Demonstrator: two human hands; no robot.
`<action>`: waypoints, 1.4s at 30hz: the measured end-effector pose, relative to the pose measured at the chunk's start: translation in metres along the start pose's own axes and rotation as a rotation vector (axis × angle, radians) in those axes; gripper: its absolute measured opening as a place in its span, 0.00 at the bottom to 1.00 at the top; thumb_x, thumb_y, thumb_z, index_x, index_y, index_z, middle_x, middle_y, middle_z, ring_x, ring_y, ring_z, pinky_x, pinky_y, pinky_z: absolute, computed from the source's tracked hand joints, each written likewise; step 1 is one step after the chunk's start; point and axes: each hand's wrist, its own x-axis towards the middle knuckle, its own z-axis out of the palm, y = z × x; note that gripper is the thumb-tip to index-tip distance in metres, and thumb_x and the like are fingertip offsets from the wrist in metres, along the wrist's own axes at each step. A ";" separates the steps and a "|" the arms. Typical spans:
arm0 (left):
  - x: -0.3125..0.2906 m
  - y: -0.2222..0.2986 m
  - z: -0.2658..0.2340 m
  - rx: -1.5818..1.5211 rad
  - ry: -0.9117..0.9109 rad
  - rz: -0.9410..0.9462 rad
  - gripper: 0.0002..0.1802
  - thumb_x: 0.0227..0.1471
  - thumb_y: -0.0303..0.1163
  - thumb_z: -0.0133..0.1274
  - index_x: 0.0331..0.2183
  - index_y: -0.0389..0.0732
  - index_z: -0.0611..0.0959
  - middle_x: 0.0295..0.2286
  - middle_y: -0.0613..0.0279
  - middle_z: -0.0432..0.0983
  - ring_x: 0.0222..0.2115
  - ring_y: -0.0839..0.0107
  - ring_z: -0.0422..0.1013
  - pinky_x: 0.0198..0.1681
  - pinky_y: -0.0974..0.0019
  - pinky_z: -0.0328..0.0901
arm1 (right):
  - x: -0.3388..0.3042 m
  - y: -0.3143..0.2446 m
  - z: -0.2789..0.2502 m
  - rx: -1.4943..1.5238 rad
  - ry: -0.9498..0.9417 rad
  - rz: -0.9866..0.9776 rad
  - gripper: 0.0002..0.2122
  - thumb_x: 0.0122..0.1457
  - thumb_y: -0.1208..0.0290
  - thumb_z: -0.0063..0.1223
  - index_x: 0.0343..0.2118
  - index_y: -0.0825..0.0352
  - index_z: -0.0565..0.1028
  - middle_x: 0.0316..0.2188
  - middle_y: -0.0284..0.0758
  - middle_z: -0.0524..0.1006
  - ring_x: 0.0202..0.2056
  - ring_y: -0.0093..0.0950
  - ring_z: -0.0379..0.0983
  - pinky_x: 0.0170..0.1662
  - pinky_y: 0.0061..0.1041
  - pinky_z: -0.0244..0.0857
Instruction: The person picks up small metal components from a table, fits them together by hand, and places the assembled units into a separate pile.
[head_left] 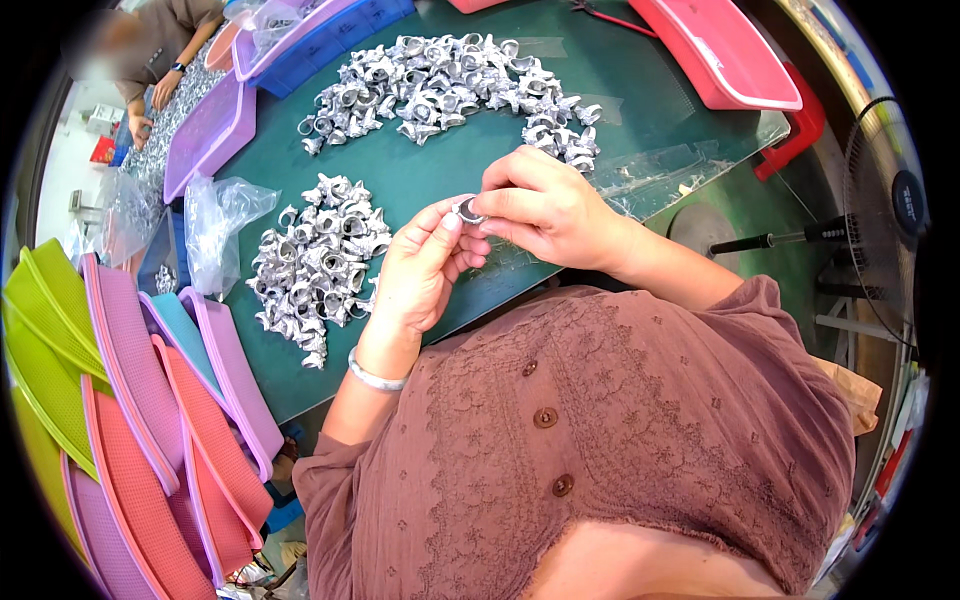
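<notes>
Close to the table's front edge, my two hands meet over a small silvery ring-shaped metal casting (467, 210). My left hand (415, 262), with a bangle on its wrist, pinches the casting from the left between thumb and fingers. From the right, my right hand (550, 208) grips the same piece with its fingertips, which partly cover it. A pile of similar castings (318, 262) lies just left of my left hand. Beyond my hands a larger, curved heap of castings (430, 88) spreads over the green tabletop (270, 375).
Stacked plastic baskets (190, 420) crowd the left side. A purple tray (212, 135), a blue bin (330, 45) and a clear plastic bag (222, 230) stand along the far left. A pink tray (715, 55) and a fan (880, 210) are at right. Another person's hand (165, 90) shows far left.
</notes>
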 end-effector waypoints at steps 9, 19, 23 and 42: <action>0.004 0.000 -0.002 -0.164 -0.104 0.003 0.19 0.60 0.37 0.38 0.44 0.33 0.72 0.31 0.59 0.74 0.30 0.72 0.72 0.35 0.70 0.68 | 0.002 -0.004 0.004 0.046 0.044 0.012 0.11 0.44 0.76 0.58 0.33 0.64 0.74 0.30 0.33 0.72 0.31 0.33 0.68 0.32 0.28 0.66; 0.006 -0.004 -0.016 -0.456 -0.190 -0.073 0.22 0.60 0.41 0.36 0.43 0.32 0.72 0.30 0.56 0.74 0.28 0.69 0.70 0.33 0.67 0.65 | 0.000 0.005 -0.005 0.003 0.089 0.082 0.12 0.44 0.77 0.57 0.34 0.65 0.73 0.31 0.35 0.73 0.33 0.35 0.69 0.35 0.30 0.65; 0.007 -0.007 -0.021 -0.493 -0.220 -0.070 0.22 0.58 0.39 0.38 0.45 0.31 0.70 0.32 0.54 0.71 0.29 0.68 0.66 0.31 0.67 0.62 | -0.004 0.013 -0.011 -0.046 0.109 0.125 0.11 0.45 0.78 0.55 0.34 0.66 0.73 0.31 0.37 0.72 0.34 0.36 0.69 0.37 0.30 0.64; 0.008 -0.007 -0.022 -0.373 -0.108 -0.122 0.17 0.54 0.35 0.43 0.39 0.32 0.76 0.34 0.52 0.73 0.35 0.60 0.70 0.36 0.61 0.69 | -0.021 0.057 -0.022 -0.646 -0.075 0.315 0.06 0.44 0.72 0.55 0.27 0.65 0.76 0.43 0.38 0.69 0.48 0.36 0.60 0.49 0.37 0.54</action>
